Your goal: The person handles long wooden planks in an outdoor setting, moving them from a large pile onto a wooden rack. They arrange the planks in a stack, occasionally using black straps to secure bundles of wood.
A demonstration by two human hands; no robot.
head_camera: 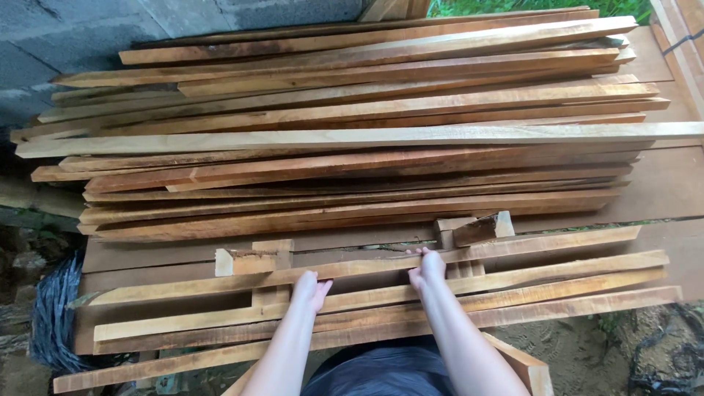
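Both hands down on the near strip of wood [367,265]: left hand [311,287] fingers curled over its near edge, right hand [428,269] fingers hooked over its far edge, big timber stack [352,139] beyond.

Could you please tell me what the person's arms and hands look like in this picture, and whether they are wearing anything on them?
Both forearms are bare, with no sleeves in view. The left hand and right hand wear no gloves, and no rings, watch or bands show. Both arms are slender. Dark clothing shows between them at the bottom edge.
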